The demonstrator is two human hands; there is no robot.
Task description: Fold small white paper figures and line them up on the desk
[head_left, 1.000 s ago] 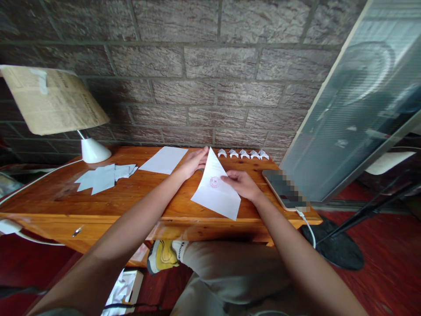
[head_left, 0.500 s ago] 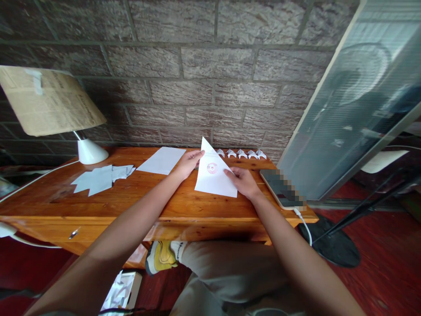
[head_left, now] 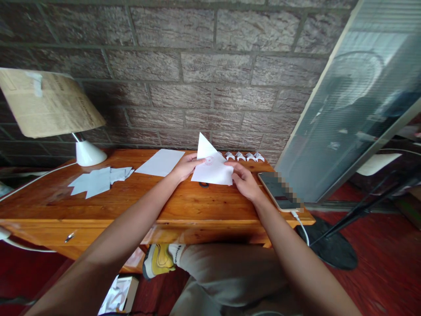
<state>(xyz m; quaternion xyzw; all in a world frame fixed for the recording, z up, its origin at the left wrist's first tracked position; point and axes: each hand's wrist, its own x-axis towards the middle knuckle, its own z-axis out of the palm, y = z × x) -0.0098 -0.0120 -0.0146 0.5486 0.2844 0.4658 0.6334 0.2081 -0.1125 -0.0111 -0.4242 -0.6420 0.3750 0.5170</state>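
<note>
A white sheet of paper (head_left: 212,169) with a red round stamp is held up just above the wooden desk, its pointed corner upward. My left hand (head_left: 188,166) pinches its left edge, thumb in front. On the right edge, my right hand (head_left: 244,179) grips it between thumb and fingers. Part of a dark object (head_left: 204,184), perhaps scissors handles, shows under the paper's lower edge. Behind the paper, several small folded paper pieces (head_left: 240,156) stand in a row along the back of the desk; the sheet covers part of that row.
A blank white sheet (head_left: 160,163) lies left of my hands, and a pile of cut paper (head_left: 95,180) farther left by the lamp (head_left: 91,153). A tablet (head_left: 279,191) with a charging cable lies at the desk's right end. A box of paper scraps (head_left: 130,293) sits below.
The paper has lifted and tilted, its lower edge rising away from me and uncovering the dark object beneath. Both hands keep their hold on its edges.
</note>
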